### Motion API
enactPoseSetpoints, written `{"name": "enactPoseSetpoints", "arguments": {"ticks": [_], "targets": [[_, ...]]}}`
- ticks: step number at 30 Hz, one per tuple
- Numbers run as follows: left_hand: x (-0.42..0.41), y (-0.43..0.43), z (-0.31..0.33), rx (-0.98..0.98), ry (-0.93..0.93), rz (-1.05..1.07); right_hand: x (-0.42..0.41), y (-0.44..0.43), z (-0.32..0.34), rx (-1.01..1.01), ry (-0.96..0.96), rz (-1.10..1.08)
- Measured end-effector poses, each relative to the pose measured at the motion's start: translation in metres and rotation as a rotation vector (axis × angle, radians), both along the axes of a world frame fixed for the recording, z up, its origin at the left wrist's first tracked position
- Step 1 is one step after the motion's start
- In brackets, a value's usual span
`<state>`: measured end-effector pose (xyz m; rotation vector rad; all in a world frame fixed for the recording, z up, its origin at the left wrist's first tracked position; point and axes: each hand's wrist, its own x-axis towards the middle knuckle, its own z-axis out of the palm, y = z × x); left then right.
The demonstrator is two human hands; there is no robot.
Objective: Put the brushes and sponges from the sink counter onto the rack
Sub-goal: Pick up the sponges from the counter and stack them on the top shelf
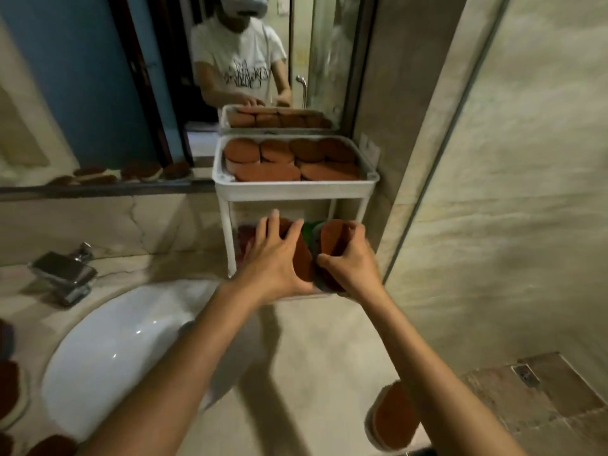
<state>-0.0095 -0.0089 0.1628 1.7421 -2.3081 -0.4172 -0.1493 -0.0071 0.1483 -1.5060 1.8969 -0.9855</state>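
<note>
A white two-tier rack (292, 191) stands on the counter against the mirror. Its top tray is full of several brown oval brushes (266, 172). Both my hands reach into the lower tier. My left hand (274, 258) lies with spread fingers against an upright brown brush (302, 258). My right hand (348, 261) grips another brown brush (332, 238) standing on edge beside it. A green sponge (309, 229) shows behind them and a red one (245, 240) sits at the left of the tier. One more brush (393, 414) lies on the counter by my right forearm.
The white sink basin (108, 353) and chrome tap (64, 273) are at the left. More brown brushes (10, 390) lie along the counter's left edge. A tiled wall (510, 192) rises to the right, with the floor (543, 390) below it.
</note>
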Motion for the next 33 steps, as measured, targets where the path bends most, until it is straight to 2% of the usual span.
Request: {"name": "enactPoseSetpoints", "arguments": {"ticks": [8,13,20,27,33], "targets": [[0.027,-0.050,0.083,-0.238,0.029,-0.005,0.015,-0.047,0.087,-0.183,-0.049,0.028],[0.054,-0.103,0.118,-0.318,0.025,0.027,0.032,-0.098,0.116,-0.213,0.025,0.042],[0.085,-0.185,0.119,-0.126,0.015,-0.073,0.053,-0.174,0.135,-0.142,0.129,0.078],[0.090,-0.234,0.112,0.012,-0.016,-0.181,0.071,-0.233,0.127,0.056,0.165,0.137],[0.106,-0.238,0.091,0.054,0.176,-0.126,0.065,-0.233,0.112,0.081,0.121,0.213]]}}
